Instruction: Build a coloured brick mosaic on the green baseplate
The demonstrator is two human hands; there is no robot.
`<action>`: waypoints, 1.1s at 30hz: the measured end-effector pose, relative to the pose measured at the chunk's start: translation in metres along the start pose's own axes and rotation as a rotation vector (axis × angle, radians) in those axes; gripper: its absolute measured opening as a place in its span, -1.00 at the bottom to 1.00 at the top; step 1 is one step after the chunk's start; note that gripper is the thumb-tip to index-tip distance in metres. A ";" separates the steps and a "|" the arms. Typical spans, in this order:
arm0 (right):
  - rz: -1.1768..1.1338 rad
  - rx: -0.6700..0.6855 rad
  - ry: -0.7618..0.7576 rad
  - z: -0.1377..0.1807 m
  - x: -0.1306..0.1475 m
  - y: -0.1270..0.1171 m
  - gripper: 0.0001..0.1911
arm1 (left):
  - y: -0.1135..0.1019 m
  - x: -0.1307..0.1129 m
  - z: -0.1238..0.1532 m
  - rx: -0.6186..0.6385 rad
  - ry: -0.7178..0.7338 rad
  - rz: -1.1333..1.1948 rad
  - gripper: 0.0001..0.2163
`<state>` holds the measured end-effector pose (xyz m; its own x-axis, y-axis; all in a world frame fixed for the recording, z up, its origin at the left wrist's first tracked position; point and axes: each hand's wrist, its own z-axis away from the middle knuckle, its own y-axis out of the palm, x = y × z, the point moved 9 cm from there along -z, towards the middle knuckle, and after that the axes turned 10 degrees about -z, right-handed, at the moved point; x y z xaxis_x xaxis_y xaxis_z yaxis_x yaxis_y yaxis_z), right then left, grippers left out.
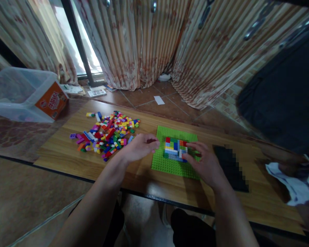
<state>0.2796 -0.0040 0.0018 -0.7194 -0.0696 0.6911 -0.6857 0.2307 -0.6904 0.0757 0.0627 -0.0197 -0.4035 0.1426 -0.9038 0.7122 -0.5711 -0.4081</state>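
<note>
Block build sits mid green baseplate. Right hand at its 3 o'clock side, thumb and fingers parted about the edge; cannot tell whether they pinch a brick. Left hand half-curled at the baseplate's 9 o'clock edge, grip unreadable (fingertips blur). Loose bricks heap toward 9 o'clock. Clear bin, 10 o'clock, cut off; dark slab, 3 o'clock, pixelated.

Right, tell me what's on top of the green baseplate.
A multicolored brick build sits on the green baseplate. The right hand hides part of the baseplate's right side.
</note>
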 end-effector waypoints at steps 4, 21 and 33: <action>-0.035 -0.128 0.142 -0.001 -0.016 -0.007 -0.51 | -0.002 -0.001 0.000 -0.010 0.023 0.006 -0.77; 0.195 -0.049 0.134 0.002 -0.023 0.030 -0.39 | -0.055 0.010 0.014 -0.283 -0.062 0.148 -0.79; -0.001 -0.072 0.169 -0.012 -0.042 0.021 -0.32 | -0.073 0.015 0.021 -0.328 -0.093 -0.002 -0.88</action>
<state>0.2969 0.0153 -0.0394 -0.6859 0.0925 0.7218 -0.6720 0.3000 -0.6770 0.0060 0.0895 -0.0010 -0.4446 0.0605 -0.8937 0.8524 -0.2780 -0.4428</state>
